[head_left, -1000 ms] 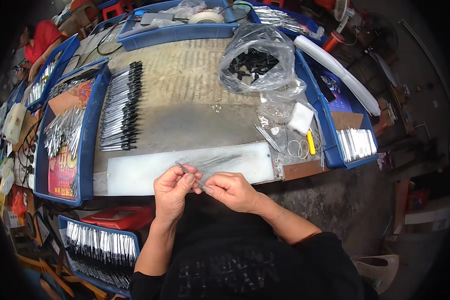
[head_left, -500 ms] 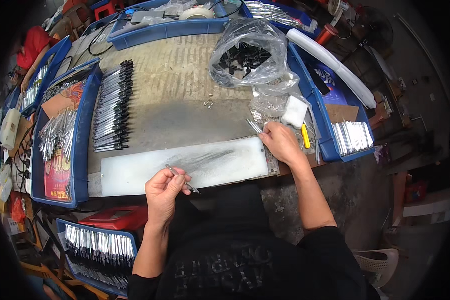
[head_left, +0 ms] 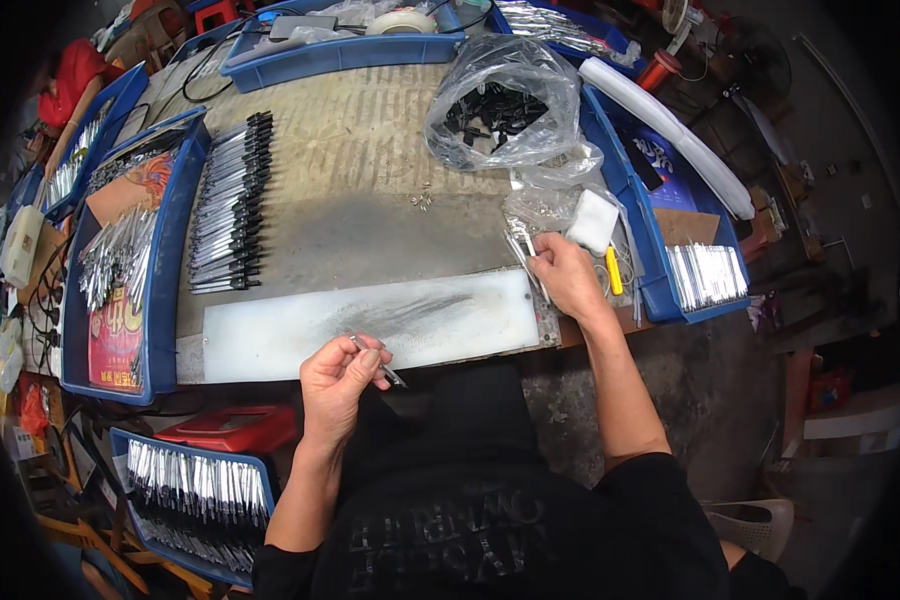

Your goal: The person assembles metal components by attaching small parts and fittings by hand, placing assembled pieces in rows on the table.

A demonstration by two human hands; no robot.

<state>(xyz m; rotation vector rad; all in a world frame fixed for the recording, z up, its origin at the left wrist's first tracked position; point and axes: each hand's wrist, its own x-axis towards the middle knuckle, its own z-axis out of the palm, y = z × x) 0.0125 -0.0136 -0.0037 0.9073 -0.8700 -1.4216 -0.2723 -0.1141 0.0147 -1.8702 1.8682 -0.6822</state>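
Note:
My left hand [head_left: 340, 388], over the near edge of a long white board [head_left: 265, 333], pinches a slim metal rod [head_left: 397, 379] with a dark end. Fingers cover the middle of it. Beyond the board's right end, my right hand [head_left: 570, 280] is closed at the fingertips on a thin silver rod [head_left: 543, 291]. More silver rods [head_left: 515, 245] lie beside those fingers, next to a clear bag of small metal parts [head_left: 538, 207]. A white block [head_left: 592, 221] and a yellow-handled tool [head_left: 613, 271] are just right of that hand.
A row of silver-and-black rods [head_left: 232, 205] lies at left, beside a blue tray [head_left: 160, 340]. Tiny metal bits [head_left: 422, 200] sit mid-table. Farther back stands a clear bag of black parts [head_left: 500, 110]. Another blue tray [head_left: 660, 297] flanks the right side.
My right hand has shifted slightly at the silver rods, and one now shows steeply under its fingers. My left hand still holds its rod, now tilted more steeply.

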